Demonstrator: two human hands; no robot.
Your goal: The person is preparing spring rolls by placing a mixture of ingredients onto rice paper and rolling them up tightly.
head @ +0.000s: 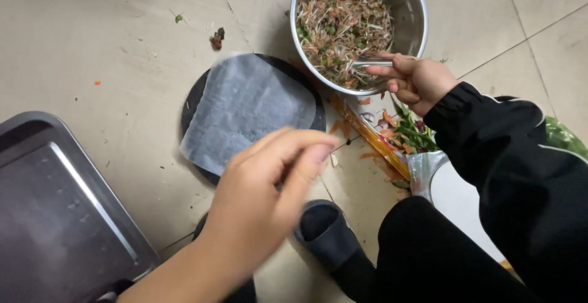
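Right hand (419,82) gripping metal spoon handle (372,63) inside round steel bowl (416,9) of shredded filling. Left hand (263,199) empty, fingers loosely pinched, above translucent square wrapper (245,107) on round black plate (195,94).

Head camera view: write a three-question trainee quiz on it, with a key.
1. True or false: the thin square wrapper lies on the round black plate.
2. What does the right hand hold? A) a knife B) a metal spoon handle C) a cup
3. Which container holds the shredded filling?

Key: 1 true. 2 B. 3 The steel bowl. The left hand holds nothing visible, above the plate.
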